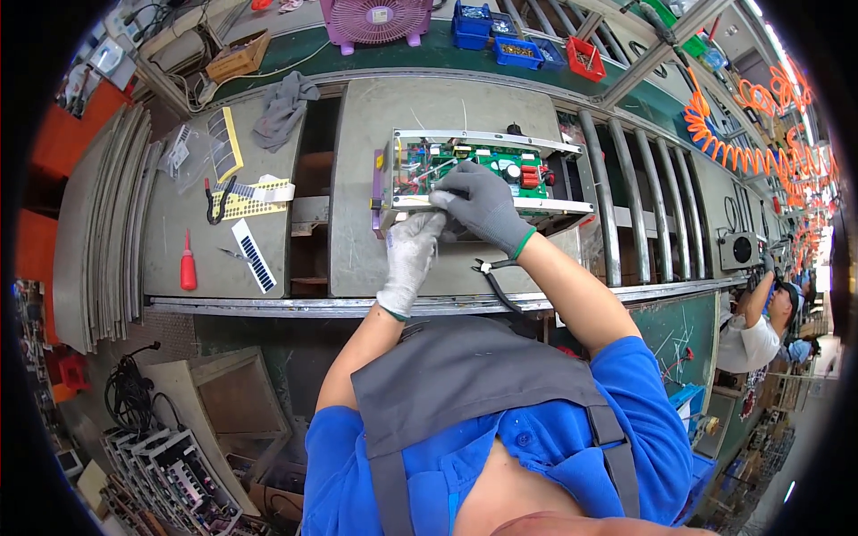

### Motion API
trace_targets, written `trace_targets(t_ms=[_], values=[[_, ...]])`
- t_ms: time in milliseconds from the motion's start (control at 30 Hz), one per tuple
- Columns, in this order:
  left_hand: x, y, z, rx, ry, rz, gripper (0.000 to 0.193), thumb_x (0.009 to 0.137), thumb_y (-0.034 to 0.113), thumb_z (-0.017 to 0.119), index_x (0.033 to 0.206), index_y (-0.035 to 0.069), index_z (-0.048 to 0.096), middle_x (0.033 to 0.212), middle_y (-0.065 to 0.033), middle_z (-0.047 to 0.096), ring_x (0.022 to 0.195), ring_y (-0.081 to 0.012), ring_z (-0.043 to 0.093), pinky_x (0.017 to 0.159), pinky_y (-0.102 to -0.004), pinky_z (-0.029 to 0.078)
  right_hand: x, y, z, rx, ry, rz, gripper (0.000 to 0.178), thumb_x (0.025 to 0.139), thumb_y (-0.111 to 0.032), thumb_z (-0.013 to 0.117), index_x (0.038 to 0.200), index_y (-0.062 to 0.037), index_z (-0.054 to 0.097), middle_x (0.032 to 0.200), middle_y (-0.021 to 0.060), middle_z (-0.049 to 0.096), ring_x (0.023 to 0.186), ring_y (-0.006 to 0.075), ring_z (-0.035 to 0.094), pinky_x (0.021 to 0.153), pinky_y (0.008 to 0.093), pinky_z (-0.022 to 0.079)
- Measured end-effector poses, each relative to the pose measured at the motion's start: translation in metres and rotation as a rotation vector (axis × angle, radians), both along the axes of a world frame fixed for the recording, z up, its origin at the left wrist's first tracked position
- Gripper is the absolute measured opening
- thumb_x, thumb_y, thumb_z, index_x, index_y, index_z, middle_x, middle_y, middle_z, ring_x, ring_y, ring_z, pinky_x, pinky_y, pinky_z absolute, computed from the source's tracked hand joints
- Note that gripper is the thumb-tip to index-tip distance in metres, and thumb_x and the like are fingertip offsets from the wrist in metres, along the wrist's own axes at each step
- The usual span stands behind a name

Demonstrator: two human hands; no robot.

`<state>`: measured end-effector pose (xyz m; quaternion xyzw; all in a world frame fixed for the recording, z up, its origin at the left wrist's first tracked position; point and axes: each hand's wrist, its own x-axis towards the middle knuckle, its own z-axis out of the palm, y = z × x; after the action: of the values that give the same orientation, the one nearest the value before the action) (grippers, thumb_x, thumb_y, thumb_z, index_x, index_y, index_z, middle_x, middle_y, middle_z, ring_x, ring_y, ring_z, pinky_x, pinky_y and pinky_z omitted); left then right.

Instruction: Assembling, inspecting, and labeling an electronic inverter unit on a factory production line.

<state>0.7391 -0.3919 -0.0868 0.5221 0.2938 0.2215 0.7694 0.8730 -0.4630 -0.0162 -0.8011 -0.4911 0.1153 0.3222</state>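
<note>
You're at an open, oblong silver metal chassis (483,137)
Your pale-gloved left hand (413,248) and grey-gloved right hand (483,207) meet at its near edge; I cannot tell either grip

The chassis frame (487,137) is showing smooth metal around a glossy circuit board (490,165), while the left glove (408,255) and right glove (487,210) are presenting matt cloth. Rollers (631,201) of shiny metal are reflecting light beside the matt surface (393,107). The fan (357,20) and bottle (188,268) are displaying smooth plastic, the rag (284,112) wrinkled, matt cloth.
</note>
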Motion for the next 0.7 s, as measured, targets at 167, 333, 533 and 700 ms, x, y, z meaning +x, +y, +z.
trace_targets(t_ms=[167,333,533,700], values=[[-0.003,0.008,0.008,0.031,0.039,-0.052,0.021,0.099,0.022,0.065,0.09,0.005,0.073,0.071,-0.0016,0.07,0.045,-0.002,0.045,0.04,-0.0212,0.029,-0.005,0.001,-0.002,0.016,-0.018,-0.092,0.024,0.084,-0.034,0.072,0.096,-0.0136,0.076,0.096,0.0089,0.066,0.092,0.0285,0.065,0.081,0.0405,0.052],[-0.008,0.003,0.006,-0.088,0.033,0.006,0.022,0.098,0.02,0.066,0.1,0.0,0.073,0.083,-0.006,0.074,0.074,-0.0102,0.067,0.065,-0.0245,0.049,0.002,-0.002,-0.004,0.097,0.08,0.051,0.025,0.083,-0.032,0.072,0.099,-0.0127,0.076,0.096,0.0086,0.067,0.093,0.0284,0.066,0.082,0.0399,0.052],[-0.02,-0.007,0.015,0.428,0.056,0.174,0.02,0.095,0.016,0.068,0.111,0.004,0.069,0.094,-0.0077,0.074,0.071,-0.0053,0.06,0.06,-0.0209,0.046,0.009,-0.002,-0.012,0.267,-0.009,0.242,0.02,0.086,-0.021,0.069,0.1,-0.0071,0.074,0.094,0.012,0.072,0.085,0.027,0.067,0.082,0.0366,0.052],[-0.024,0.008,0.044,-0.151,-0.167,-0.001,0.021,0.097,0.016,0.064,0.113,0.003,0.067,0.089,-0.0038,0.073,0.045,0.0005,0.04,0.039,-0.0196,0.03,0.008,0.005,0.001,-0.065,0.2,0.084,0.023,0.089,-0.025,0.065,0.107,-0.0122,0.072,0.096,0.0115,0.072,0.091,0.0309,0.067,0.082,0.0403,0.053]])
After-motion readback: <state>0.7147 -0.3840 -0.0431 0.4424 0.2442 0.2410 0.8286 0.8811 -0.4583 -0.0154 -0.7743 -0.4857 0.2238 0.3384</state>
